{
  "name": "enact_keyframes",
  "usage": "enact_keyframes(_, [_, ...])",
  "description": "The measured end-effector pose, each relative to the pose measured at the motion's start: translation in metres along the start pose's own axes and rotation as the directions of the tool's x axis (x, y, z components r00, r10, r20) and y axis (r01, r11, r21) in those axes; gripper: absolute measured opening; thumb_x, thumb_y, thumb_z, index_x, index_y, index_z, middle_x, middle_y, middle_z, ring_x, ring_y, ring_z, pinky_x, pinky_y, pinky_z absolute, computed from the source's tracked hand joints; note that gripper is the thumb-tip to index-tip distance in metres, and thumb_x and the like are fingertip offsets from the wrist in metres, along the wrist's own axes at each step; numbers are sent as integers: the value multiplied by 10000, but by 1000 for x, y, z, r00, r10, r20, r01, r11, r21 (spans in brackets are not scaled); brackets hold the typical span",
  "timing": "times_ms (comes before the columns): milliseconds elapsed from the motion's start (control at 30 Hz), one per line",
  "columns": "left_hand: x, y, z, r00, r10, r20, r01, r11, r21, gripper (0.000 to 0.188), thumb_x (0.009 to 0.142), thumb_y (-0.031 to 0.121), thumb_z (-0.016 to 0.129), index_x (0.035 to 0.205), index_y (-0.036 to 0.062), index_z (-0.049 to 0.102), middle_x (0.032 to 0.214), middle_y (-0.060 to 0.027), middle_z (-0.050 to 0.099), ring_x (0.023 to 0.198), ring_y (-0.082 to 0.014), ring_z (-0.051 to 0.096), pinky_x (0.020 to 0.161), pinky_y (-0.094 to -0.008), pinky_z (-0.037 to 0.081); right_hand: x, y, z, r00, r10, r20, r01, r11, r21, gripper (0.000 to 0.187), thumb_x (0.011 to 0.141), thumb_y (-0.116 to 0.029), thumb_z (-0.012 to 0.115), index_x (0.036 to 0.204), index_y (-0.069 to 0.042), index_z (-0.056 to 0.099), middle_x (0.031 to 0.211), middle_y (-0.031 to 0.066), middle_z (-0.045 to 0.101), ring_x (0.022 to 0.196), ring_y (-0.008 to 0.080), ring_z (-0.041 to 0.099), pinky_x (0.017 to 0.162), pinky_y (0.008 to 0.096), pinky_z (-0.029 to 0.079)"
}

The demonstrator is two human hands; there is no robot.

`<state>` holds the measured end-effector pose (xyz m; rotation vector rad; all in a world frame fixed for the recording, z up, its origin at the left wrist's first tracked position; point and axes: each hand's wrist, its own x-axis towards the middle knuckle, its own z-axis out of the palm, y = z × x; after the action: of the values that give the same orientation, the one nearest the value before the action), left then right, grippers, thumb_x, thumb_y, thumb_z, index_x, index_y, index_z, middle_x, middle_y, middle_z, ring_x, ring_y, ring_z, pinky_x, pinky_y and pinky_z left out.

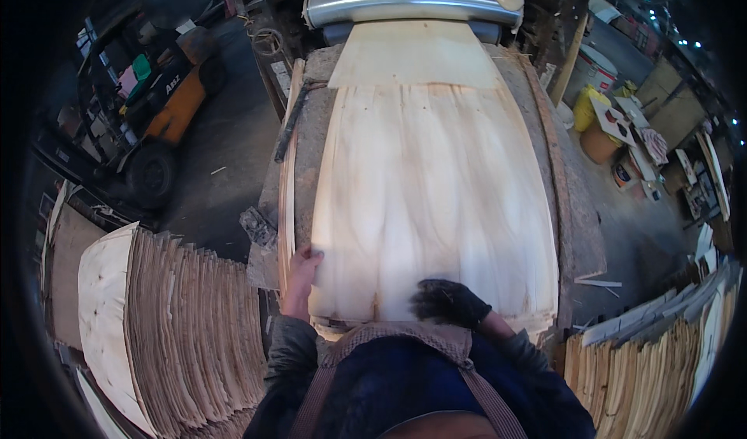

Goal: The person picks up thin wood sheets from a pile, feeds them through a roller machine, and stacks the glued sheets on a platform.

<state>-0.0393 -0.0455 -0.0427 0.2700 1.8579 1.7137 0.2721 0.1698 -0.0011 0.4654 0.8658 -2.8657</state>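
Observation:
A pale wood veneer sheet point(436, 198) with brownish streaks lies lengthwise before me on a worn work surface. Its far end is overlapped by, or passes under, another pale veneer sheet point(412, 54), which reaches up to a shiny metal roller point(412, 7). My bare left hand point(304, 272) is at the near left edge of the streaked sheet, fingers curled at the edge with a fingertip on top. Over the near end of the same sheet is my right hand point(451, 303) in a dark glove, fingers outstretched and slightly blurred, holding nothing visible.
A tall stack of veneer sheets point(194, 330) stands at my left, another stack point(634, 381) at my right. A dark bar point(292, 124) lies along the surface's left side. Beyond are an orange forklift point(175, 104) on the left and a yellow bag point(589, 106) on the right.

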Motion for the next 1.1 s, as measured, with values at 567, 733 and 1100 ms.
enact_keyframes(567, [-44,160,10,977,107,185,-28,922,-387,402,780,-38,529,1173,-87,461,1033,-173,610,881,-229,629,806,-315,517,-82,39,29,822,-404,-402,323,911,-256,187,896,-198,532,908,-14,568,801,74,601,743,186,606,737,356,527])
enact_keyframes(733, [11,79,-3,986,153,66,-158,984,82,473,817,20,553,1258,-67,404,1152,-169,558,1024,-217,562,883,-305,453,-34,9,0,765,-606,-216,265,602,-753,172,899,-183,521,914,-19,572,829,68,603,766,189,612,758,358,536])
enact_keyframes(1100, [-36,-11,45,959,282,-15,-146,541,828,721,812,286,608,1339,-66,265,1396,-277,238,1281,-369,286,1036,-400,285,148,-156,-62,836,-546,-58,548,826,128,231,905,-182,462,1014,7,538,1078,181,578,990,332,568,897,489,447])
